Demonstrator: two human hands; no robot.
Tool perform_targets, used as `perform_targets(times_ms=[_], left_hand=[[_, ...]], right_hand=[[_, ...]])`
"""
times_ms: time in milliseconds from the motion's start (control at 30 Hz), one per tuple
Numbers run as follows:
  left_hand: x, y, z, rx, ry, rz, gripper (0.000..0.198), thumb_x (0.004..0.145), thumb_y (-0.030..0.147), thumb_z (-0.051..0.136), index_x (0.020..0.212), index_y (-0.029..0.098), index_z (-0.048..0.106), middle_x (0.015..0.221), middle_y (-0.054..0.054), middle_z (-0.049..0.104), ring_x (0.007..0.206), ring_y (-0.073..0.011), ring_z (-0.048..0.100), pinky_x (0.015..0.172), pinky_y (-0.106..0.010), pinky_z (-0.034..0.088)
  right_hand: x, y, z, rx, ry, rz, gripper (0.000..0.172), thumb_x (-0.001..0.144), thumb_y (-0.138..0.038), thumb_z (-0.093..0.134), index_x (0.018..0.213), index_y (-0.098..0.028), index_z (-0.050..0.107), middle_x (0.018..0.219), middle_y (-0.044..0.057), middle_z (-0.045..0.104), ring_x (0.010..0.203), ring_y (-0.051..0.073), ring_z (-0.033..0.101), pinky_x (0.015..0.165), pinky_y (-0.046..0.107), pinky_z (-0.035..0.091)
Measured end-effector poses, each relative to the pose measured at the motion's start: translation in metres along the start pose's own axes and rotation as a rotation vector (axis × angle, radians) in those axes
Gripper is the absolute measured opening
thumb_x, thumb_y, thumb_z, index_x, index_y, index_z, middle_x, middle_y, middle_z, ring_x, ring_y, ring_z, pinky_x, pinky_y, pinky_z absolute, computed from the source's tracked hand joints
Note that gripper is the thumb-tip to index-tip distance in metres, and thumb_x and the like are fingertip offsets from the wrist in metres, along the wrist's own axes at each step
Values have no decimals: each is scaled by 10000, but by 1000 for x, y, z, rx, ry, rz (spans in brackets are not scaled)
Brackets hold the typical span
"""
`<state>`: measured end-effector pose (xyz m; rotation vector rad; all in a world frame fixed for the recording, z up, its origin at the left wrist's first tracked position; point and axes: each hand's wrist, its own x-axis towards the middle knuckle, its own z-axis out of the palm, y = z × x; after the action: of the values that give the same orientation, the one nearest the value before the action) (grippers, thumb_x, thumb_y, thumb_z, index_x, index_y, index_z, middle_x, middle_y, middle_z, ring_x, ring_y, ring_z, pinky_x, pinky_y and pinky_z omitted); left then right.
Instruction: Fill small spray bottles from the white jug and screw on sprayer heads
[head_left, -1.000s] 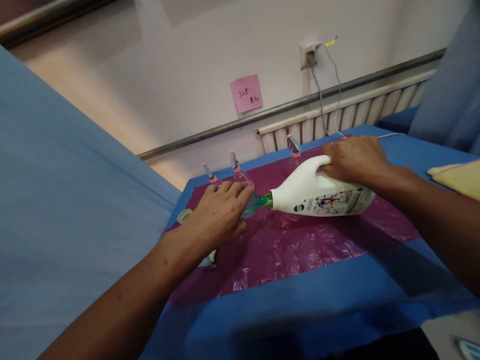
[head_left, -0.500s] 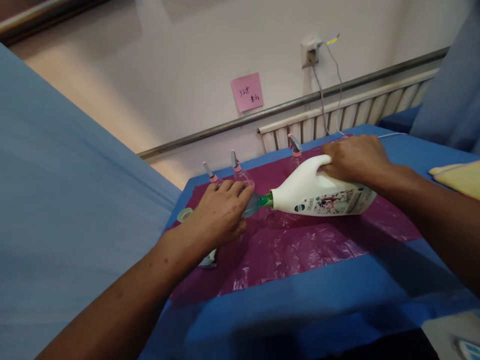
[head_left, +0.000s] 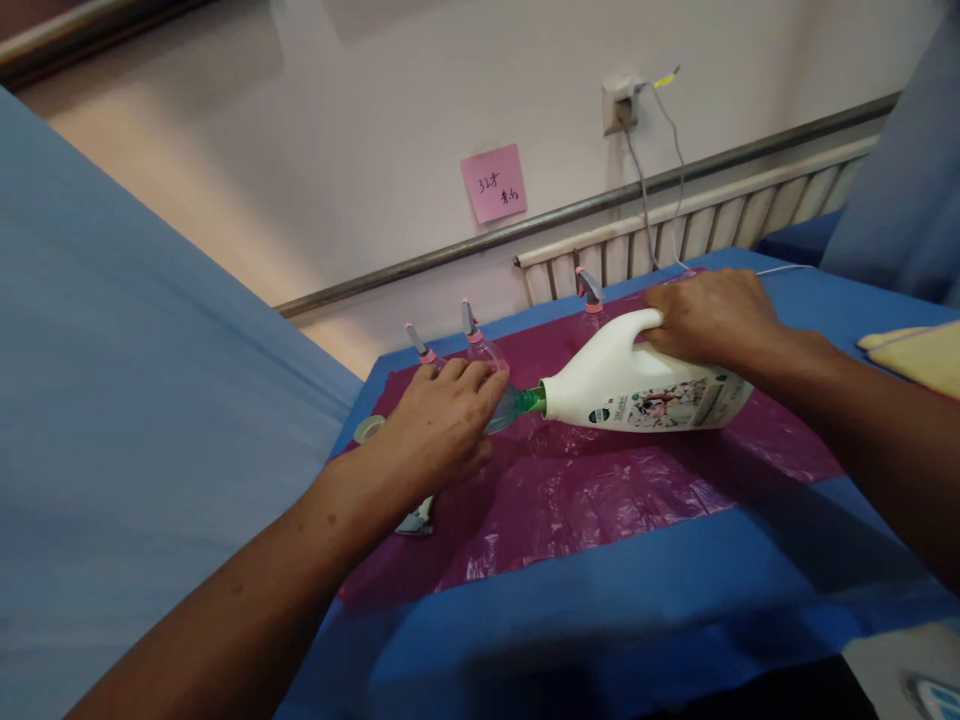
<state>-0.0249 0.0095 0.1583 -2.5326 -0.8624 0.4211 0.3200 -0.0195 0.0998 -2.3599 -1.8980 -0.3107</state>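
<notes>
My right hand [head_left: 709,312] is closed round the handle of a white detergent jug [head_left: 634,375] with a flowered label. The jug is tipped nearly on its side, its mouth facing left. Its green spout [head_left: 538,398] meets the neck of a clear, bluish-green plastic bottle [head_left: 505,408]. My left hand [head_left: 442,425] is wrapped over this bottle and hides most of it. Just behind that hand stand two clear bottles with grey-and-pink spray heads, one spray head [head_left: 471,322] higher than the other spray head [head_left: 420,345].
A third spray bottle [head_left: 591,295] stands behind the jug. On the purple plastic sheet [head_left: 517,530] lie a pale round cap [head_left: 369,430] and a partly hidden spray head or small object [head_left: 417,518]. A yellow cloth [head_left: 919,355] is at the right, a blue curtain [head_left: 150,400] at the left.
</notes>
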Motion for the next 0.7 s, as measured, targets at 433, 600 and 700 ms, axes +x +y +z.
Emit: perform_targets(times_ms=[433,600,700], left_hand=[[2,1,-4,36,-15,11,784,914,230,714,1669,176,506,1639,-187,652,1457,-420,625,1222,-606,491],[2,1,-3,23,-17,15,783,911,223,708,1667,168,514,1634,-192,647,1453,-435,623,1205,-625,496],[2,2,-4,17,-11,17,775,906,203,699,1660,161,524,1619,-195,655,1449,-443,624,1206,-642,489]], right_hand=[[1,0,0,-50,0,-10,460,1021,-562,571,1206,-259,862,1056,184,857,976,403,778,803,478,503],[4,1,3,-6,-10,-2,463,999,-581,608,1213,-264,870,1073,197,852,1002,429,781,837,516,519],[4,2,3,47,0,0,466,970,-610,651,1208,-281,880,1064,195,848,1027,444,775,872,539,523]])
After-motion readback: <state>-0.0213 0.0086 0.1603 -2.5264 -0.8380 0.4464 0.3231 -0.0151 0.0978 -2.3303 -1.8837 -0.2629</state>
